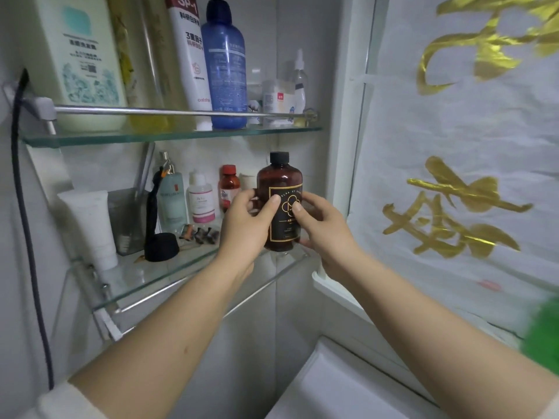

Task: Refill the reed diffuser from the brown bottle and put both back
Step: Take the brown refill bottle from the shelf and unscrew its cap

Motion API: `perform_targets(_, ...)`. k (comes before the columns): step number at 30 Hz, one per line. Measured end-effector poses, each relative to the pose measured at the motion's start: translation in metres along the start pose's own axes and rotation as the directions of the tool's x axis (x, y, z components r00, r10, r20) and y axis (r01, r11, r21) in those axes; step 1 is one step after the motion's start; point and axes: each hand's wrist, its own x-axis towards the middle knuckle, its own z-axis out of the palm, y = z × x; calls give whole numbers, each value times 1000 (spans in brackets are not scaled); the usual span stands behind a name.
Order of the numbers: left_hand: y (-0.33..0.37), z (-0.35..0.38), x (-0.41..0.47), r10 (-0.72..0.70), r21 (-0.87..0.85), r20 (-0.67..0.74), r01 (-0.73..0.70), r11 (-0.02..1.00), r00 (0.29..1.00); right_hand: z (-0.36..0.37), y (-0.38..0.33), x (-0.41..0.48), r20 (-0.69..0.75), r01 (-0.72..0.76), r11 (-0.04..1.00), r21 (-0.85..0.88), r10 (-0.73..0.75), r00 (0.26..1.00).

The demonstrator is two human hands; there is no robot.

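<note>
The brown bottle [279,182] has a black cap and a black label with gold print. It stands upright at the right end of the lower glass shelf [157,276]. My left hand [246,222] wraps its left side, thumb across the label. My right hand [320,222] grips its right side, thumb on the label and fingers under the base. I cannot tell whether the base touches the glass. No reed diffuser is in view.
The lower shelf also carries a white tube [90,225], a grey cup [127,219], a black razor on a stand [157,231], several small bottles and loose razor heads [199,232]. The upper glass shelf [169,133] holds tall bottles. A white toilet tank [332,385] is below.
</note>
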Motion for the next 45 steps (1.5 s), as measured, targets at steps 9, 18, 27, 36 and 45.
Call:
perform_targets(9, -37, -13, -72, -103, -39, 99, 107, 994, 990, -14, 32, -85, -57, -24, 997, -74, 20, 998)
perform_targets(18, -84, -44, -145, -177, 85, 223, 161, 983, 959, -15, 85, -168, -91, -120, 990, -67, 114, 989)
perform_targets(27, -109, -63, -181, -347, 221, 275, 293, 930, 897, -9, 115, -216, -79, -235, 968, -90, 228, 970)
perform_targets(36, -112, -71, -199, -359, 154, 204, 332, 931, 911, -12, 120, -224, 81, -298, 951, -83, 305, 949)
perform_targets(45, -107, -78, -205, -249, 365, 193, 166, 916, 949, 2, 35, -176, 116, -2, 658, -753, 136, 984)
